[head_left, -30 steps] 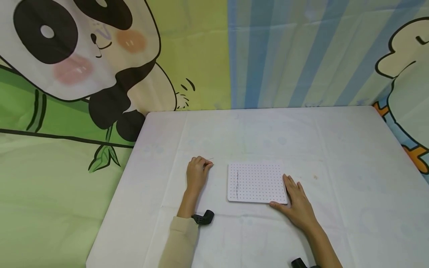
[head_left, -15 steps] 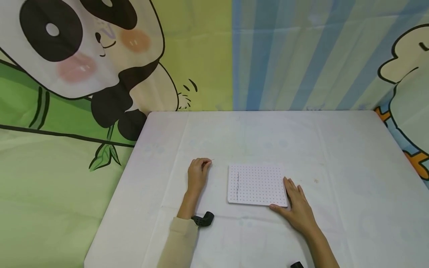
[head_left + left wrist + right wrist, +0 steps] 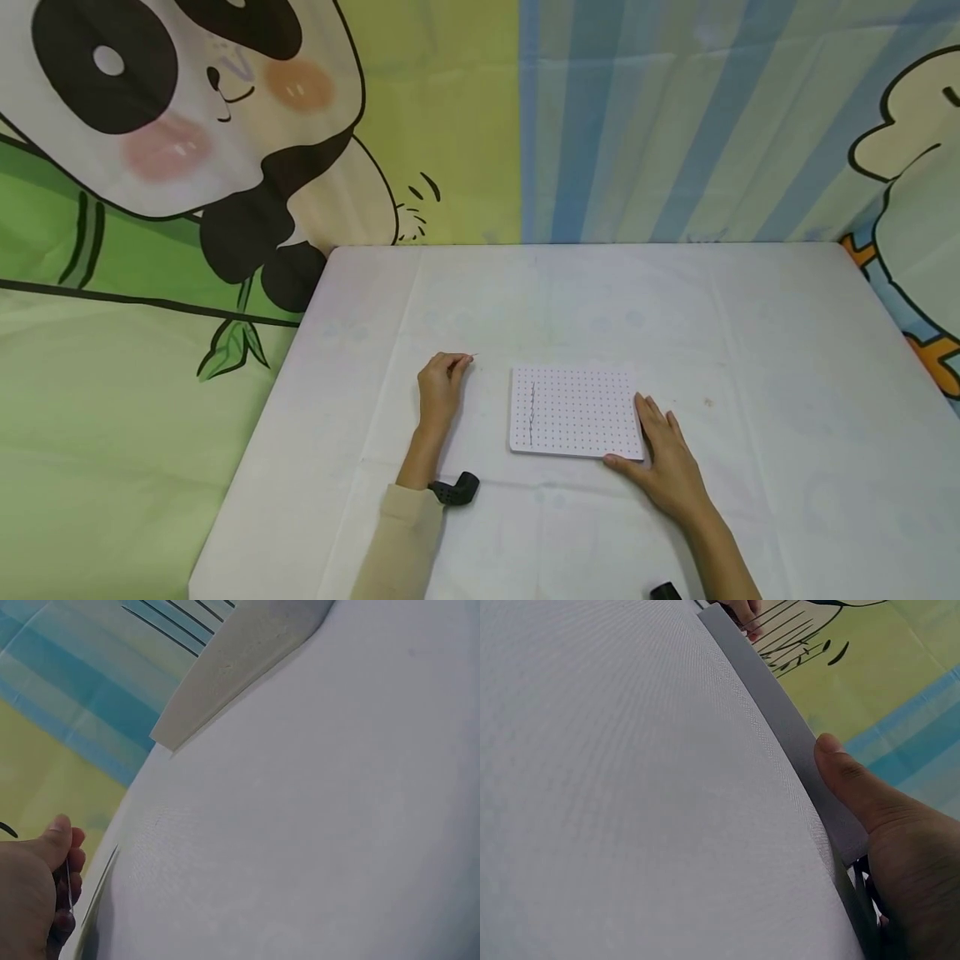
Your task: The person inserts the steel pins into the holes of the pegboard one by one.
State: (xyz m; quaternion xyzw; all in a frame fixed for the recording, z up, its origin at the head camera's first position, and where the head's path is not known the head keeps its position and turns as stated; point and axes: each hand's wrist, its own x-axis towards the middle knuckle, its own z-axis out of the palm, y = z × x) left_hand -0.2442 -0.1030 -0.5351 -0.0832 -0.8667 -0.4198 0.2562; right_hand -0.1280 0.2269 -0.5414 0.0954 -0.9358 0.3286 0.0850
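A white pegboard [image 3: 577,417] with rows of small holes lies flat on the table. Several thin needles [image 3: 532,412] stand in a column near its left side; the left wrist view shows them as slim upright needles [image 3: 180,628]. Left of the board, my left hand [image 3: 441,390] pinches one thin needle [image 3: 475,355] between thumb and fingertips, its end poking out to the right. My right hand [image 3: 663,458] rests at the board's near right corner, fingers along the right edge and thumb [image 3: 840,765] against the front side.
A white cloth covers the table [image 3: 480,300], which ends at a cartoon backdrop [image 3: 435,125] with a panda on the left. A black wrist camera [image 3: 456,489] sits on the left wrist. Small pale brown specks [image 3: 708,402] mark the cloth right of the board.
The left fingers have shifted slightly on the needle, and a shorter length of it shows past the fingertips. The right hand and the pegboard keep their places.
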